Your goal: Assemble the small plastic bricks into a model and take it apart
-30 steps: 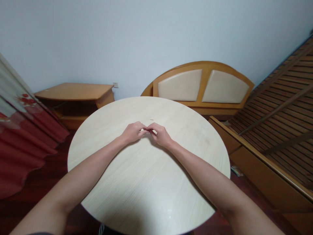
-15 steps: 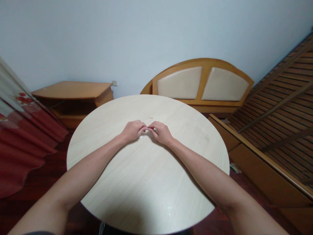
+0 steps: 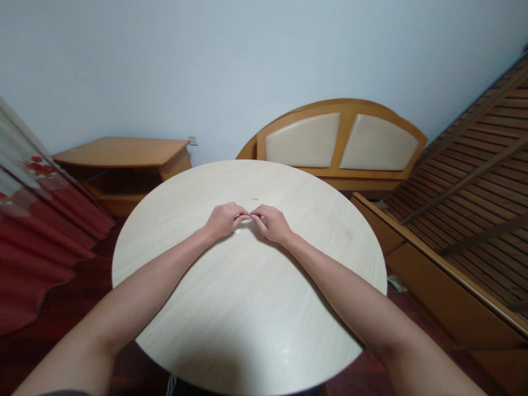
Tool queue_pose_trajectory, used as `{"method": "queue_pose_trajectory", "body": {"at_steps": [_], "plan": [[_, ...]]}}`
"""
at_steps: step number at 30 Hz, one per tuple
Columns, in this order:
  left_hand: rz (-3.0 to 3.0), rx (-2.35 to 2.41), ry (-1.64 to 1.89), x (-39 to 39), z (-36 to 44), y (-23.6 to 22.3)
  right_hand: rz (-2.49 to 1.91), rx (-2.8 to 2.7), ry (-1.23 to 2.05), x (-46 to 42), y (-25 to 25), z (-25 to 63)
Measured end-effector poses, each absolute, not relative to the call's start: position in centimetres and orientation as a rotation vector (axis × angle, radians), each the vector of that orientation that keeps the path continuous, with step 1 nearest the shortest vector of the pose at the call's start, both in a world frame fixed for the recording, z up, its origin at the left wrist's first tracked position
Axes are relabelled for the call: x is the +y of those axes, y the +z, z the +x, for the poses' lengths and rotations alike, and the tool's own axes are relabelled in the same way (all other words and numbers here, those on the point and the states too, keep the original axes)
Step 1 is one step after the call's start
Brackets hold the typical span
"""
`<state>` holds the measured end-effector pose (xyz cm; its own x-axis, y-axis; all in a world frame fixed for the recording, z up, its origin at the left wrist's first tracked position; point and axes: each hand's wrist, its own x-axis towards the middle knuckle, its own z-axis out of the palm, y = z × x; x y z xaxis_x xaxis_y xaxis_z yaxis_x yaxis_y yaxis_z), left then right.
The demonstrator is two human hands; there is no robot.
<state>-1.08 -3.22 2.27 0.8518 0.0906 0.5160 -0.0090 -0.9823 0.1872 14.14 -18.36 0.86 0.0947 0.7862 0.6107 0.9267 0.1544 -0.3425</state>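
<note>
My left hand (image 3: 225,219) and my right hand (image 3: 272,222) meet above the middle of a round pale table (image 3: 247,297). Thumb and fingers of each are pinched, and the fingertips of both touch or nearly touch. Whatever sits between them is too small to name; only a tiny dark spot shows there. Beneath the left fingers lies a small whitish piece (image 3: 236,231) on the tabletop. Just beyond the hands is a short, thin, yellowish stick (image 3: 254,199), lying flat.
Behind the table stand a low wooden desk (image 3: 124,151) on the left and a headboard (image 3: 344,137) with cream panels against the wall. A slatted bed frame (image 3: 474,187) leans at the right. A red and white curtain (image 3: 45,247) hangs at the left.
The fingertips have shifted very slightly where the two hands meet. Arms, table and the thin stick stay in place.
</note>
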Motion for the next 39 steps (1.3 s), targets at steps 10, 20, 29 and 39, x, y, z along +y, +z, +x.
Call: {"method": "queue_pose_trajectory", "body": {"at_steps": [10, 20, 29, 39], "plan": [[2.83, 0.023, 0.838, -3.11, -1.06, 2.16, -1.691, -1.725, -0.238, -18.5, 1.09, 13.88], [2.871, 0.058, 0.788, -2.98, -1.04, 2.08, -1.675, -1.729, -0.245, -18.44, 1.01, 14.05], [2.895, 0.077, 0.762, -3.04, -1.08, 2.2, -1.663, -1.742, -0.226, -18.65, 1.3, 13.87], [2.852, -0.024, 0.796, -3.17, -1.11, 2.27, -1.633, -1.721, -0.206, -18.69, 1.19, 14.08]]}}
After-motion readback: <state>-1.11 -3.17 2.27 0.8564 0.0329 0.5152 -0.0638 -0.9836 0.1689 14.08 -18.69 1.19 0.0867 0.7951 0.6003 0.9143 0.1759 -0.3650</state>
